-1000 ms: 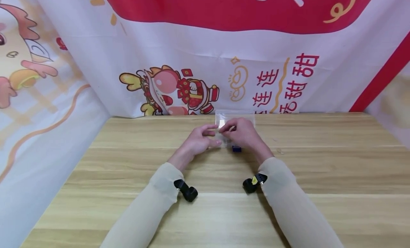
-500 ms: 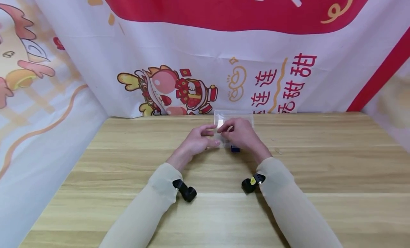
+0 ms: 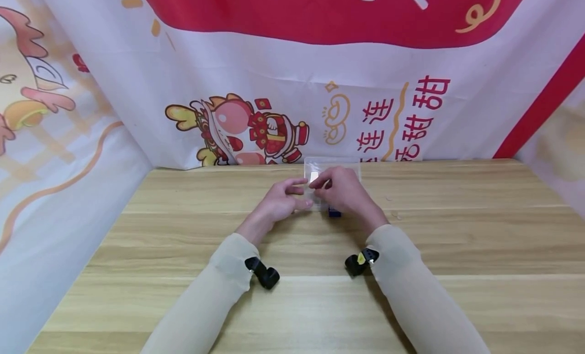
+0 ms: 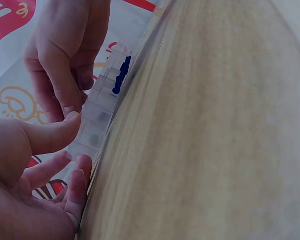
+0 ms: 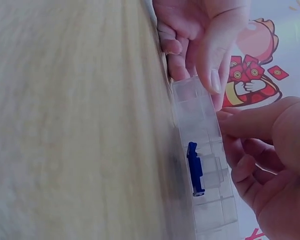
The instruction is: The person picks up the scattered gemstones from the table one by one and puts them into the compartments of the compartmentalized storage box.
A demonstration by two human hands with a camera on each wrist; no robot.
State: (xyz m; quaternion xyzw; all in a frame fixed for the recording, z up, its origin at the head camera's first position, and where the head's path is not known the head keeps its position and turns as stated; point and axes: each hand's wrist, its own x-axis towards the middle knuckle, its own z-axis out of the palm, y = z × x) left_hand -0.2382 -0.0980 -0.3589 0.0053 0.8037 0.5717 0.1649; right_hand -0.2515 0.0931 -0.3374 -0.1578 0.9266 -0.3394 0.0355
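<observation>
A clear plastic compartment box [image 5: 204,132] stands at the table's far edge. A dark blue latch [image 5: 195,169] sits on its front. Behind, a transparent lid [image 3: 332,163] rises against the wall cloth. My left hand [image 3: 283,199] is at the box's left end, thumb on the top rim in the left wrist view and loosely bent fingers by the end wall. My right hand [image 3: 342,189] is over the box from the right, thumb and index finger brought close together at the compartments. Anything between those fingertips is too small or hidden to make out.
The wood-grain table [image 3: 292,313] reaches forward to a printed white and red cloth [image 3: 274,59]. Small clear scraps [image 3: 396,216] lie right of the box. Black wrist cameras [image 3: 262,272] are strapped on both sleeves.
The whole view has shifted slightly, so everything appears a little further left. Both hands keep nearly the same place and pose at the box.
</observation>
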